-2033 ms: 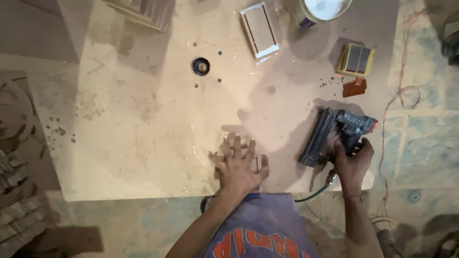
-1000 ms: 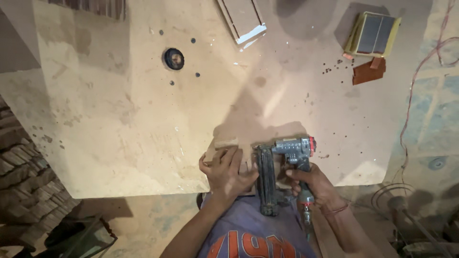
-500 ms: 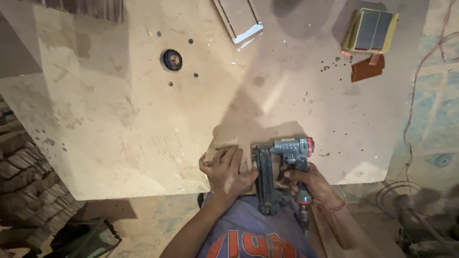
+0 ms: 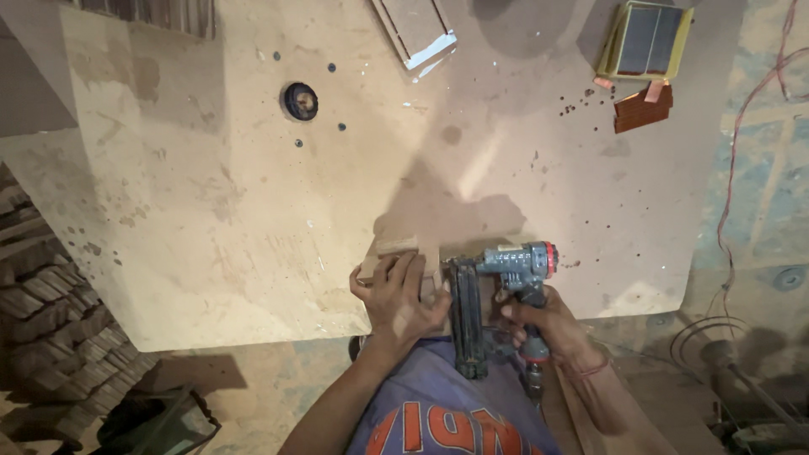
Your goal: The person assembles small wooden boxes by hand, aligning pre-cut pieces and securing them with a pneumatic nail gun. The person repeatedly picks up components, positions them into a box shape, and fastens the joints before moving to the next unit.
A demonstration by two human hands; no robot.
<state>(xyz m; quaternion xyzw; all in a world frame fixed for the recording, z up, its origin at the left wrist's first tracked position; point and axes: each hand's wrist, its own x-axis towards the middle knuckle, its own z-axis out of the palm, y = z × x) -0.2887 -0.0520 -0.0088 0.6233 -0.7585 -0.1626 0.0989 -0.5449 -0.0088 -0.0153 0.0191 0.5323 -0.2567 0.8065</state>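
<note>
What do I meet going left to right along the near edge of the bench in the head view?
Stacked wood pieces → left hand on small wooden block → nail gun → right hand → red cable.

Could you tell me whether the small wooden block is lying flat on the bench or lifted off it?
Flat: the small wooden block rests on the plywood bench, pressed under the left hand.

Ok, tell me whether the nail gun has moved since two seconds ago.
Yes. The nail gun has shifted left along the tabletop, from apart on the right to right beside the left hand on the wooden piece.
</note>
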